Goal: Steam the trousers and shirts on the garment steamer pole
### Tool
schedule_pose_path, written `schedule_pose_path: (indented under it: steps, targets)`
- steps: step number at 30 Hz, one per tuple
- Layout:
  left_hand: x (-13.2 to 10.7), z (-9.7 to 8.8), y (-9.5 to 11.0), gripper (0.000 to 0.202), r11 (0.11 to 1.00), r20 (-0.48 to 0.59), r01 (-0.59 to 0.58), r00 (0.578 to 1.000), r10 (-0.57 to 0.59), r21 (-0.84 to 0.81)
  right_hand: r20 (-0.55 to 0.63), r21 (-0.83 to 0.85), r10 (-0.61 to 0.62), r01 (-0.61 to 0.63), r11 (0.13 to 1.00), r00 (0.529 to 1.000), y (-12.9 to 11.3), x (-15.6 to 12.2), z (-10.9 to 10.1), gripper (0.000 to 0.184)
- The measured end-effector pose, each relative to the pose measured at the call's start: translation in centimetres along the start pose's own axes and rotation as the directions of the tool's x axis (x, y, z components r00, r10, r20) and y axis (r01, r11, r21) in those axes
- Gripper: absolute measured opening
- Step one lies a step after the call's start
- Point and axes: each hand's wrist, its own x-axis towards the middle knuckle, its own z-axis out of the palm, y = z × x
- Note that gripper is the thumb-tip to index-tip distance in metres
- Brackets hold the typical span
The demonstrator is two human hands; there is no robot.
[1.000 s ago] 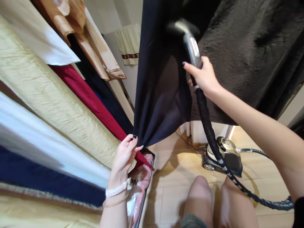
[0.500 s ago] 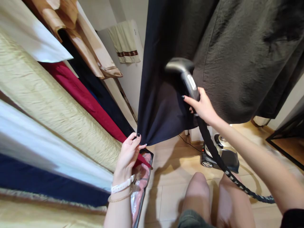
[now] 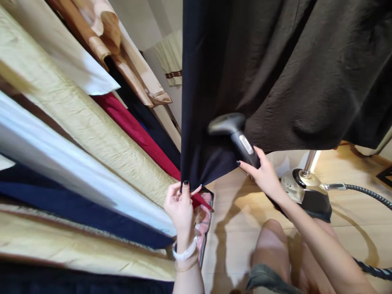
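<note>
A dark hanging cloth [image 3: 275, 73], almost black, fills the upper right of the view. My left hand [image 3: 181, 204] pinches its lower left corner and pulls the hem taut. Wrapped around the handle of a garment steamer head [image 3: 229, 126] is my right hand [image 3: 260, 171]. The grey and black head lies against the lower left part of the cloth; exact contact is hard to make out. On the floor behind stands the steamer's base [image 3: 306, 192], with a metal pole rising from it and a hose [image 3: 367, 192] attached.
Several fabrics hang at the left, among them a yellowish cloth [image 3: 92, 122], a red cloth [image 3: 128, 130] and a navy cloth [image 3: 76, 220]. A pink, plastic-wrapped bundle [image 3: 203, 220] lies low beside my left wrist. Light floor tiles [image 3: 232, 228] spread below.
The steamer head has moved down the cloth toward the hem with my right hand. My left hand still pinches the corner. The view has shifted, showing more of the base.
</note>
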Motion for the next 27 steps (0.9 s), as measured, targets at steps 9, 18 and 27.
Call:
schedule_pose_path:
  steps: [9, 18, 27]
  targets:
    - [-5.0, 0.5, 0.5, 0.027, 0.984, -0.268, -0.065, 0.957, 0.108, 0.163, -0.164, 0.122, 0.038, -0.018, 0.992, 0.986, -1.2, 1.0, -0.2, 0.072]
    - [-5.6, 1.3, 0.0, 0.033, 0.978, -0.243, -0.148, 0.953, 0.18, 0.145, -0.085, 0.107, 0.152, -0.143, 0.984, 0.985, 2.2, -6.3, 2.2, 0.062]
    - [-6.9, 1.6, -0.5, 0.037, 0.984, -0.206, -0.151, 0.964, 0.167, 0.09, -0.276, 0.116, 0.061, -0.03, 0.993, 0.959, 0.3, -2.6, 0.9, 0.071]
